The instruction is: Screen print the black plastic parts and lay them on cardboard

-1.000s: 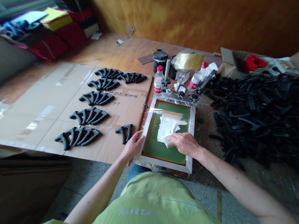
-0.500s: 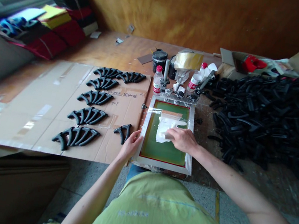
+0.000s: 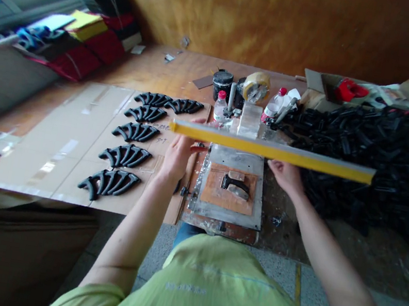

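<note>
A screen-printing frame (image 3: pixel 275 152) is swung up, so it shows edge-on as a long bar with a yellow face. My left hand (image 3: pixel 178 156) grips its left end, some fingers above the bar and some below. Just under the bar, my right hand (image 3: pixel 286 177) has loosely bent fingers pointing left, with nothing visible in them. Below lies a metal base plate (image 3: pixel 201 207) bearing a brown board (image 3: pixel 211 196). One black curved plastic handle (image 3: pixel 238 185) sits on a small block there. A pale block (image 3: pixel 250 121) shows behind the bar.
Rows of black handles (image 3: pixel 125 155) lie on a cardboard sheet (image 3: pixel 46 137) at left. A large heap of them (image 3: pixel 365 153) fills the right. Behind the frame stand a bottle (image 3: pixel 220 108), a black tub (image 3: pixel 222 84) and a tape roll (image 3: pixel 257 86).
The frame has gone from flat to raised, uncovering the plate and the handle on it. My left hand has moved up and forward with it. My right hand has left the white-smeared squeegee.
</note>
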Available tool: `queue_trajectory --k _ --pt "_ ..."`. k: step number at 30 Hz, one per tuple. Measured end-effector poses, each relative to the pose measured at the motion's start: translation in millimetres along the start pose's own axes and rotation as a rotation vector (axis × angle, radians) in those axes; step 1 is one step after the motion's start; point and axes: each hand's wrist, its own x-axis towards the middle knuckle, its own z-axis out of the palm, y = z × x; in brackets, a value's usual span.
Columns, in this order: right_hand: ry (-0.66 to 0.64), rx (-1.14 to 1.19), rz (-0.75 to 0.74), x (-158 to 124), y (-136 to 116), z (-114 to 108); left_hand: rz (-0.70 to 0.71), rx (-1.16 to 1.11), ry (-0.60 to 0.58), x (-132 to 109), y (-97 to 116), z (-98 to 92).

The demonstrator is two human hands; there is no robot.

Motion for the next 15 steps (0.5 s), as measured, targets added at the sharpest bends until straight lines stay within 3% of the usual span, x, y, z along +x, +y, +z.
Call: queue_trajectory --k 3,6,9,11,13,15 --pt "-0.203 -0.088 -0.049 -37 -21 40 0.033 -0.021 -0.031 25 11 12.6" --pt "-0.377 -0.178 -0.009 -53 -51 61 0.031 -0.046 0.042 16 -2 15.1" --pt "-0.415 -0.158 0.185 -60 -79 62 -0.243 -0.010 -0.022 -32 -42 17.5" --pt "-0.334 -0.116 0.197 -68 -100 59 -0.591 0.023 -0.216 -73 -73 22.8" --pt "-0.265 -0.052 0.016 -78 -118 58 -0.747 -0.068 -0.214 -106 -96 28.0" --pt "-0.272 0.044 -0.217 -84 -120 55 -0.800 -0.170 -0.113 -122 -109 25.3"
